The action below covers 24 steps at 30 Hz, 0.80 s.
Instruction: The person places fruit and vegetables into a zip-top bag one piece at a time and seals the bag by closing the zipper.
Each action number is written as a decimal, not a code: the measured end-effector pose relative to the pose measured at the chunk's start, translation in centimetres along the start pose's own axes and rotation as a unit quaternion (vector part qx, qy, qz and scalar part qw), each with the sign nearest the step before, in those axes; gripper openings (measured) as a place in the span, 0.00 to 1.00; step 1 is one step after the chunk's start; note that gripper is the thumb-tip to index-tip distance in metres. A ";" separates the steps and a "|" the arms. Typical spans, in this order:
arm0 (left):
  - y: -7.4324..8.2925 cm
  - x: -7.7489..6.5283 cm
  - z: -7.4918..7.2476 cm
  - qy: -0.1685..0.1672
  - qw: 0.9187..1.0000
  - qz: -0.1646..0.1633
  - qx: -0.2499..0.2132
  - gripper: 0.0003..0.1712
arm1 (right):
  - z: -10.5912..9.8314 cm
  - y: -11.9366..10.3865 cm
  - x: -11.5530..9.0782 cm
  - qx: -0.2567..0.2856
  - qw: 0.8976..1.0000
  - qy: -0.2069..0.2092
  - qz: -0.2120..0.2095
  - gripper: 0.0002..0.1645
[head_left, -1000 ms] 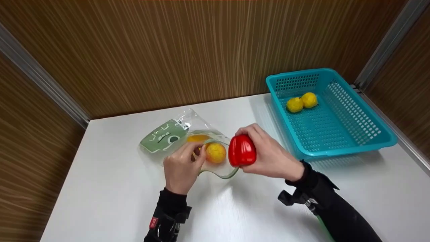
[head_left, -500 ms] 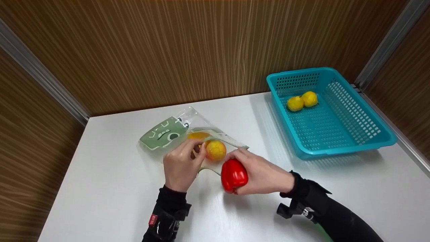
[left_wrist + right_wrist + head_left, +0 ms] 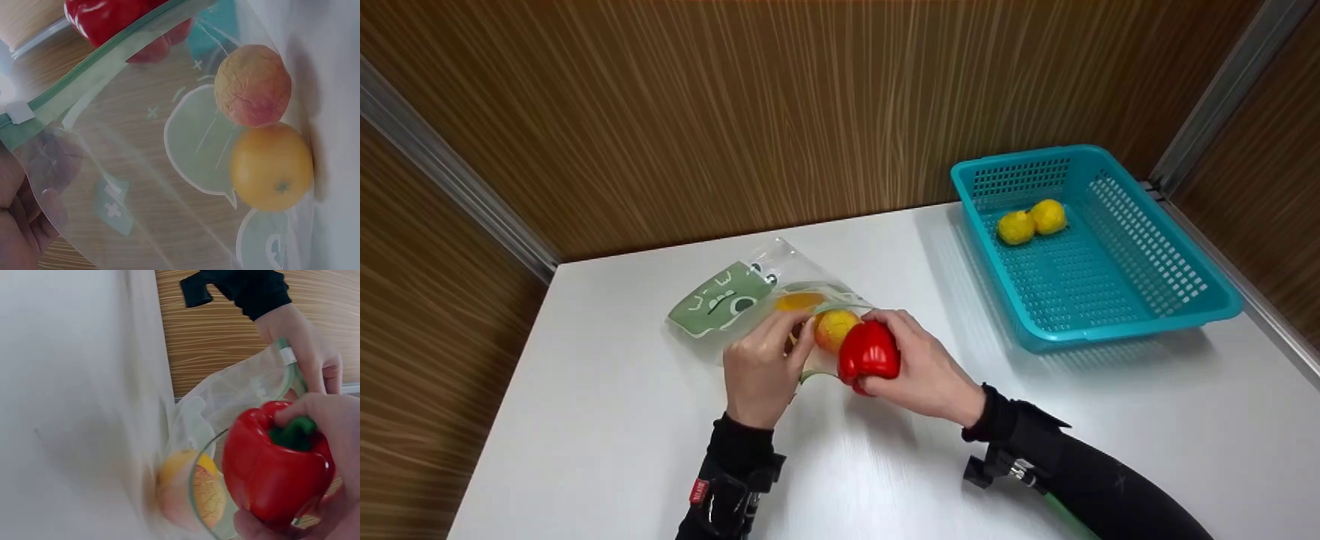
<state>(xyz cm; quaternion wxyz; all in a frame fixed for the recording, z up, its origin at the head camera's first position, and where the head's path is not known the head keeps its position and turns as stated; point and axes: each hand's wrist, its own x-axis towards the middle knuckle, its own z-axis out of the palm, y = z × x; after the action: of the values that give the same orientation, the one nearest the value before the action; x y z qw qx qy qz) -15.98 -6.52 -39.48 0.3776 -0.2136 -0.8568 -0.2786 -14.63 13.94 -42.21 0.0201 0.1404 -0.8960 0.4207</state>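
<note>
My right hand point(image 3: 926, 371) grips a red bell pepper point(image 3: 870, 352), its green stem facing the right wrist camera. The pepper is at the mouth of a clear zip bag point(image 3: 129, 146) with green printing, overlapping the rim. With thumb and fingers, my left hand point(image 3: 765, 367) pinches the bag's edge near the white slider point(image 3: 21, 112). Inside lie a wrinkled yellow-red fruit point(image 3: 253, 84) and a smooth orange point(image 3: 271, 167), side by side. Part of the orange is hidden by the bag's print in the head view.
A teal plastic basket point(image 3: 1117, 330) stands at the right of the white table point(image 3: 607, 420), with two yellow lemon-like fruits point(image 3: 1031, 221) in it. A wood-grain panel point(image 3: 750, 112) rises behind the table, and side panels flank it.
My right hand first brought the pepper down and toward me, then up and left to the bag's mouth. My left hand stays on the bag's edge.
</note>
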 end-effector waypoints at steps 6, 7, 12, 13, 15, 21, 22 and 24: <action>0.0 0.1 0.1 0.013 1.000 0.014 -0.003 0.06 | 1.1 0.6 0.8 -0.021 0.999 0.046 -0.003 0.40; 0.0 0.1 0.1 0.015 1.000 0.018 -0.003 0.06 | 1.2 0.7 0.9 -0.029 0.999 0.046 -0.007 0.40; 0.1 0.0 0.3 0.016 1.000 0.027 -0.003 0.04 | 1.8 0.8 1.9 -0.075 0.997 0.030 -0.019 0.40; 0.1 -0.1 0.4 0.015 1.000 0.027 -0.002 0.05 | 1.9 0.7 2.1 -0.085 0.996 0.024 -0.018 0.40; 0.1 -0.1 0.4 0.012 1.000 0.027 0.000 0.05 | 2.1 0.6 2.5 -0.100 0.995 0.016 -0.015 0.39; 0.2 -0.2 0.4 0.005 1.000 0.026 -0.001 0.06 | 2.7 0.6 3.5 -0.127 0.992 0.000 -0.016 0.37; 0.2 -0.2 0.4 0.003 1.000 0.025 -0.001 0.06 | 2.9 0.6 3.7 -0.127 0.992 -0.003 -0.018 0.36; 0.2 -0.2 0.4 0.000 1.000 0.025 0.001 0.06 | 3.2 0.7 4.1 -0.123 0.992 -0.007 -0.026 0.33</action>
<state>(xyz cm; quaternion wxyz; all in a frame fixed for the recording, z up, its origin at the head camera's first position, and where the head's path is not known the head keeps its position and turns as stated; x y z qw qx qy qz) -15.98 -6.11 -39.81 0.3847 -0.2348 -0.8514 -0.2683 -18.53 10.99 -44.15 0.0416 0.1634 -0.9373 0.3052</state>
